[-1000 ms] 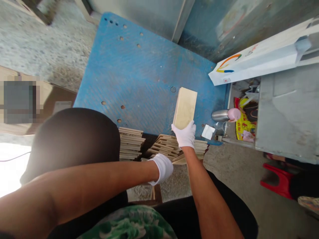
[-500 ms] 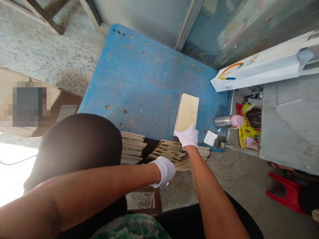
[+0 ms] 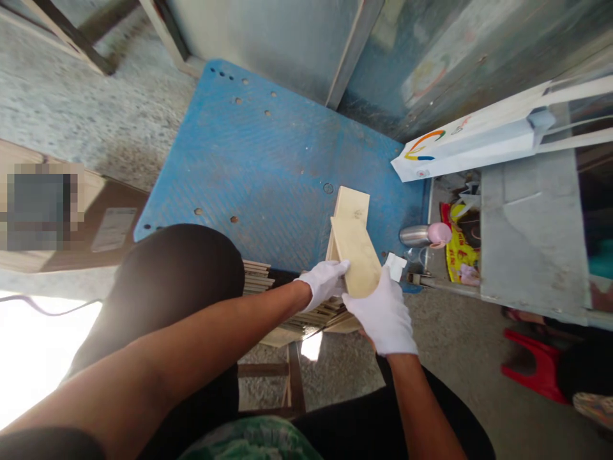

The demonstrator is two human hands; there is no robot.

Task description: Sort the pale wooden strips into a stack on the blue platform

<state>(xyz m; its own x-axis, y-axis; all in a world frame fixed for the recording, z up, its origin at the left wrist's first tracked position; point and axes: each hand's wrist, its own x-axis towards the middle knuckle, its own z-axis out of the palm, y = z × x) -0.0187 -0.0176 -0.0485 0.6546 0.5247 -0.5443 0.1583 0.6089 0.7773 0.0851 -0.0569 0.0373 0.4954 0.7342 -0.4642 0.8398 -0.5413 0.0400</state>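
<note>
My right hand point(image 3: 384, 313), in a white glove, grips the lower right end of a thin pale wooden board point(image 3: 358, 252). At the board's left edge, my gloved left hand point(image 3: 325, 283) has its fingers closed on it too; its fingertips are partly hidden. The board is held at an angle over a stack of similar boards point(image 3: 353, 203) lying on the blue plastic surface point(image 3: 258, 166). Below my hands, many more thin wooden pieces point(image 3: 256, 276) stand in rows, partly covered by my arms.
On the right are a steel flask with a pink cap point(image 3: 421, 236), a white paper piece point(image 3: 395, 266), a white paper bag point(image 3: 469, 144) and a grey metal cabinet point(image 3: 527, 236) with an open drawer. A red stool point(image 3: 536, 370) stands lower right, a cardboard box point(image 3: 110, 211) at left.
My right hand has drawn back toward me, and a board is now held tilted above the stack. My left hand has come up from below to the board's left edge. The view shifted slightly.
</note>
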